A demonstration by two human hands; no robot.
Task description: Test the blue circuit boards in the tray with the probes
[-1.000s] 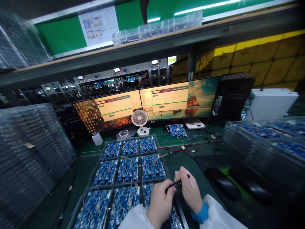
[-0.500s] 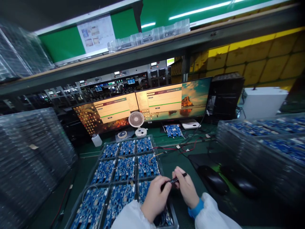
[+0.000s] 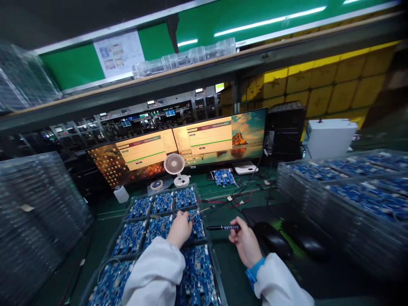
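Observation:
My right hand (image 3: pixel 245 244), with a blue band at the wrist, is closed round a black marker pen (image 3: pixel 219 228) with white lettering, its tip pointing left. Over the tray, my left hand (image 3: pixel 180 229) has its fingers pinched at the end of a thin yellowish cable (image 3: pixel 201 211), where it meets a blue circuit board (image 3: pixel 199 224). The fingertips partly hide the cable's end. Several more blue boards lie in the compartments of the clear plastic tray (image 3: pixel 214 259) beneath my left arm.
Stacked trays stand at the left (image 3: pixel 41 229) and right (image 3: pixel 306 191). Behind are two monitors (image 3: pixel 219 136), a small white fan (image 3: pixel 174 165), a tape roll (image 3: pixel 156 185) and a white bottle (image 3: pixel 121 194). Two black mice (image 3: pixel 272 240) rest on a mouse pad. A shelf (image 3: pixel 153 87) crosses above.
My hands have separated. The left moved from the pen up and left to the cable on the board; the right keeps the pen, now pointing left and apparently uncapped or turned. The view shifted slightly.

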